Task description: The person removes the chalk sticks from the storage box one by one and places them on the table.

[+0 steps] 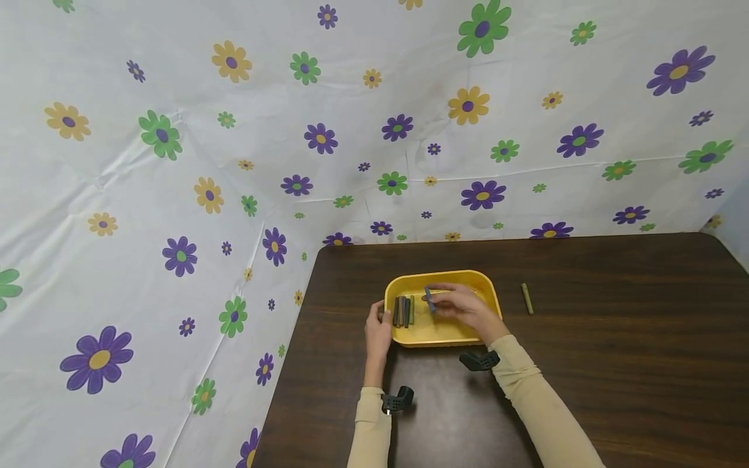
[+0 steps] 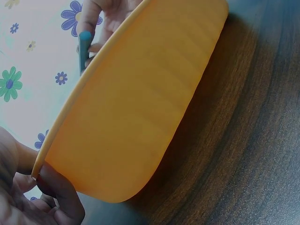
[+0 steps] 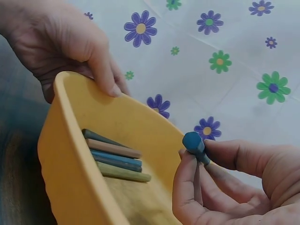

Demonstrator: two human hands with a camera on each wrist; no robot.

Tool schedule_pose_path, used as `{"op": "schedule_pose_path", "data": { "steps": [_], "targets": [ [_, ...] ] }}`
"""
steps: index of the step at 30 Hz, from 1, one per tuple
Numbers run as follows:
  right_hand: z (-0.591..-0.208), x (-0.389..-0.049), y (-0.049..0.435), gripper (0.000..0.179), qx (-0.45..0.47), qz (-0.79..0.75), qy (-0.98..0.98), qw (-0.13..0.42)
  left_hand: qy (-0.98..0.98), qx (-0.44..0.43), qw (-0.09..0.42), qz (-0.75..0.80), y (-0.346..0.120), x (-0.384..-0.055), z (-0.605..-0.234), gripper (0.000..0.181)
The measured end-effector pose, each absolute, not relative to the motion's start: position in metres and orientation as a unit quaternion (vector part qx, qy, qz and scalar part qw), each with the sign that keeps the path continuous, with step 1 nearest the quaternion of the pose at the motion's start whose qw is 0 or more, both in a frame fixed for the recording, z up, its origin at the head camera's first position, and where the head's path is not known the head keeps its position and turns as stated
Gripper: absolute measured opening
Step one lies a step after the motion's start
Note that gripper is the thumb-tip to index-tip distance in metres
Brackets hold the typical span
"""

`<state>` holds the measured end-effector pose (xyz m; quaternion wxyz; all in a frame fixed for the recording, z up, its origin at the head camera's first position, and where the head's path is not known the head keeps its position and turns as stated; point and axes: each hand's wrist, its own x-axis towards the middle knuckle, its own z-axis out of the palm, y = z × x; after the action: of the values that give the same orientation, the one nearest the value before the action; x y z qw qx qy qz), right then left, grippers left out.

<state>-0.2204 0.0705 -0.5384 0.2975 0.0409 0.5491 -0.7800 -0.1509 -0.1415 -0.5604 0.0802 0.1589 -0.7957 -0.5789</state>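
Observation:
A yellow plastic tray [image 1: 446,338] stands on the dark table. My left hand [image 1: 378,333] grips its left rim, thumb inside and fingers around the outer wall, as the right wrist view [image 3: 70,47] shows too. Over the middle of the tray, my right hand [image 1: 465,307] pinches a blue crayon [image 1: 430,299] between thumb and fingers. In the right wrist view, the flat end of this blue crayon [image 3: 192,140] faces the camera. Several other crayons [image 3: 117,162], dark green, brown, blue and olive, lie side by side on the tray floor at the left.
One olive-green crayon [image 1: 527,299] lies on the table [image 1: 620,351] to the right of the tray. A flower-printed white sheet [image 1: 351,130] hangs behind the table and along its left side. A black wrist camera [image 1: 398,399] sits on the left forearm.

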Motion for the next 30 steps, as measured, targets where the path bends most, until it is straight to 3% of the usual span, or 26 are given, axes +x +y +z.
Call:
{"op": "schedule_pose_path", "data": {
  "steps": [14,25,30],
  "targets": [
    [-0.523,-0.219,0.103,0.06,0.035,-0.811,0.509,0.287,-0.799,0.166,0.075,-0.574,-0.142,-0.15,-0.562,0.03],
    [-0.515,-0.219,0.124,0.036,0.057,-0.847,0.451,0.276,-0.802,0.162,0.081,-0.569,-0.141,-0.151,-0.56,0.03],
    [-0.517,-0.219,0.135,0.032,0.053,-0.849,0.45,0.273,-0.801,0.164,0.079,-0.57,-0.14,-0.151,-0.559,0.03]
  ]
}}
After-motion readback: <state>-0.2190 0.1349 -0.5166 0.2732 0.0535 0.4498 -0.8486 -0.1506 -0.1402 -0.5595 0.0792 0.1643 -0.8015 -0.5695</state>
